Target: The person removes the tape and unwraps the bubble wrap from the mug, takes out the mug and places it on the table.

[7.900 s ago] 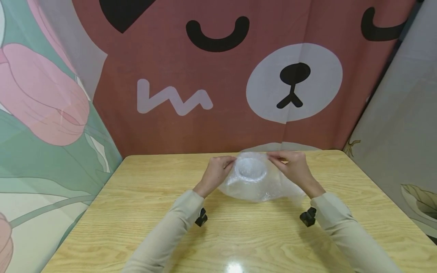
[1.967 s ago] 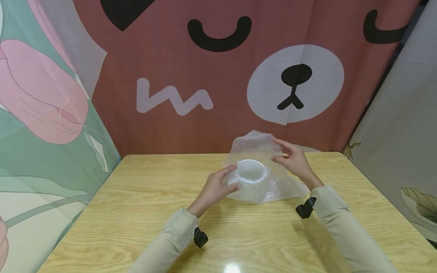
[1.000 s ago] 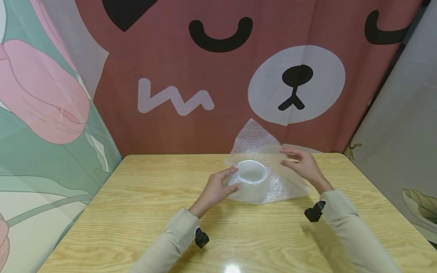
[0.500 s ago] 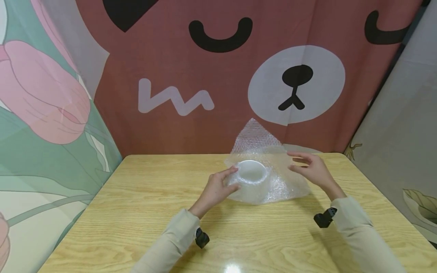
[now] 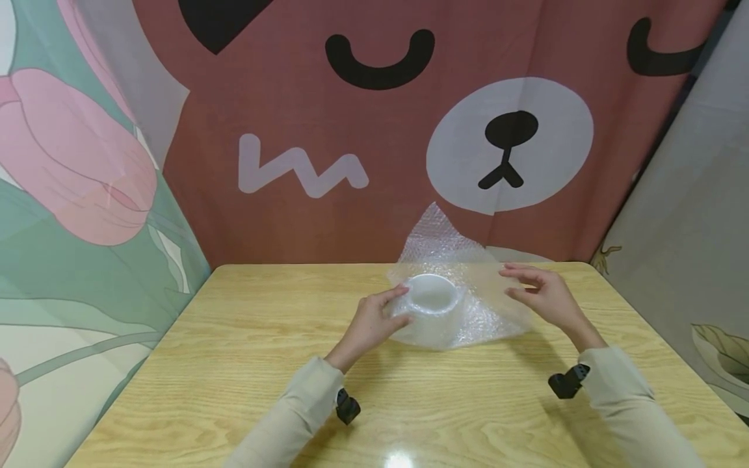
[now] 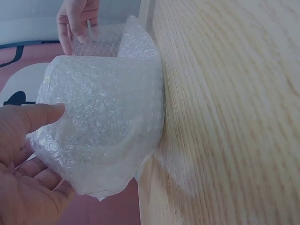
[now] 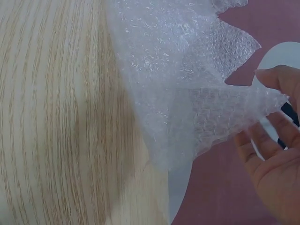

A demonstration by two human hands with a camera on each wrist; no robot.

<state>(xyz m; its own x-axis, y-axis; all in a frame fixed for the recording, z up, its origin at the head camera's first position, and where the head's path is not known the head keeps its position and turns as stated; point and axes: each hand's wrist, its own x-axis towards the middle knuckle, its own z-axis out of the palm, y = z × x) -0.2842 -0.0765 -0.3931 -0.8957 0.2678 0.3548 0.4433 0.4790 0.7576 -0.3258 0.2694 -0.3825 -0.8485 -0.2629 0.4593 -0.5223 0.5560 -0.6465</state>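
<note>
A white round-rimmed vessel [image 5: 433,294] stands on the wooden table, its sides covered by clear bubble wrap [image 5: 476,322]; whether it is a cup or a bowl I cannot tell. The left hand [image 5: 370,322] grips its left side through the wrap, thumb and fingers spread around it. In the left wrist view, the bubble wrap [image 6: 103,93] hides the vessel's wall. One pointed flap stands up behind the rim. At the right, the right hand [image 5: 541,294] is beside another flap; in the right wrist view that flap [image 7: 220,115] reaches between the thumb and the parted fingers.
The light wooden table [image 5: 251,364] ends just behind the wrap. A red cloth [image 5: 292,227] with a printed animal face hangs behind it, and printed curtains [image 5: 82,195] hang at both sides. Small black cameras [image 5: 569,382] sit under the wrists.
Earlier both hands pinched the wrap over the vessel's top. Now the rim is uncovered and a flap stands up behind. The right hand has moved right and slightly down; the left stays put lately.
</note>
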